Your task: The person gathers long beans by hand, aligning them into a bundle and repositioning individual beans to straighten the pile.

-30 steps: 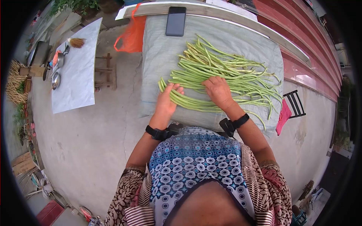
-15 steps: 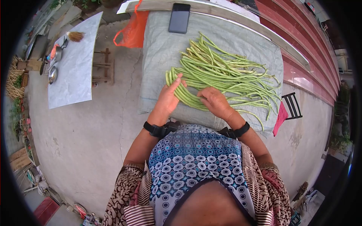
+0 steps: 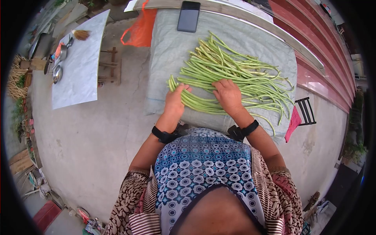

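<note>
Soft, even daylight here, faint shadows, pale glare on the side table (image 3: 80, 66), edges bending into black.

A black rectangular smartphone (image 3: 188, 16) lies by the far edge of the grey-sheeted tabletop (image 3: 166, 51), near its left corner; a bright orange plastic bag (image 3: 143, 29) hangs beside that corner. A round, shiny metal bowl (image 3: 57, 74) sits at the left edge of a separate pale, smooth-topped table (image 3: 84, 74).
</note>
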A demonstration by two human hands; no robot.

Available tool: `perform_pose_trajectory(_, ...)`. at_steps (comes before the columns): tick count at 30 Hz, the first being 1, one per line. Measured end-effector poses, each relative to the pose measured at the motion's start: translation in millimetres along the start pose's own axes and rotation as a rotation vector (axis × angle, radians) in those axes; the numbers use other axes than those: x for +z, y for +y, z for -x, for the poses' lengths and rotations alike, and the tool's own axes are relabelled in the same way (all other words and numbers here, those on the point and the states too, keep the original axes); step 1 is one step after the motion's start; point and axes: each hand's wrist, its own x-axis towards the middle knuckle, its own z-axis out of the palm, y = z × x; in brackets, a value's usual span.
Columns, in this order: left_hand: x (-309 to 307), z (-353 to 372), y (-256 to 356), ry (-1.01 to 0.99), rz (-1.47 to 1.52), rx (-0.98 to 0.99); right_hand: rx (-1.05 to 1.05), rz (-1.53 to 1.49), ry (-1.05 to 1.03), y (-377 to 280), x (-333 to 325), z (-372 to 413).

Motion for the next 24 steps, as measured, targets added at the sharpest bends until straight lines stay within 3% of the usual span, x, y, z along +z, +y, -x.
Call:
perform_pose_trajectory(4,5,-1,0,-0.051,0.039,0.043,0.010,0.180,-0.101,-1,9,-6)
perform_pose_trajectory(13,7,-5,-2,-0.141,0.090,0.058,-0.004,-0.039,-0.104,-6,5,14)
perform_pose_trajectory(19,4,-6,-5,-0.109,0.100,0.054,-0.052,-0.176,-0.071,-5,15,15)
perform_pose_trajectory(24,9,-7,-9,-0.078,0.043,0.114,-0.009,-0.093,0.070,-11,0,5)
